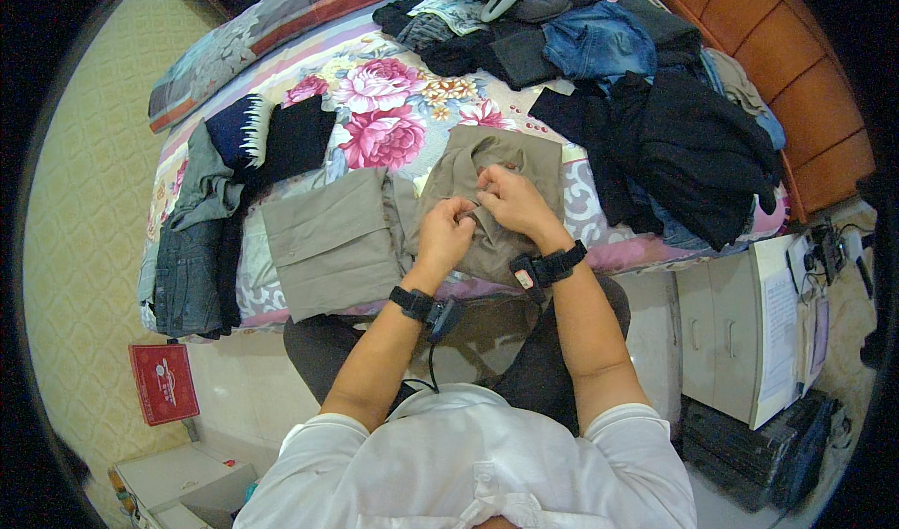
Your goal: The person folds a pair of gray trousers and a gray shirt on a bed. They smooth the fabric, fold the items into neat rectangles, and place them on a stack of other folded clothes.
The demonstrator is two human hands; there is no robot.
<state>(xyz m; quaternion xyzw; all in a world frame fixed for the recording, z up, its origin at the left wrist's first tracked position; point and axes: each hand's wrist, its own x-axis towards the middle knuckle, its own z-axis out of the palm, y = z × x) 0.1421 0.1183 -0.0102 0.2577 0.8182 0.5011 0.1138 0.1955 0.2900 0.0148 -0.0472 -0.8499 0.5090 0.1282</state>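
A khaki collared shirt (449,164) lies partly folded on the near edge of the bed in front of me. Its flat panel (330,237) spreads to the left, while the rumpled collar part is under my hands. My left hand (447,230) pinches the fabric near the front opening. Just up and right of it, my right hand (511,195) grips the cloth beside the collar, fingertips partly hidden in the folds. Each wrist wears a black strap with a small device.
Folded dark clothes (193,269) lie at the bed's left edge. Black garments (695,150) and blue jeans (600,37) are heaped at the right and back. A floral sheet (383,122) covers the bed. A cabinet (716,332) stands at right, a red box (163,383) at left.
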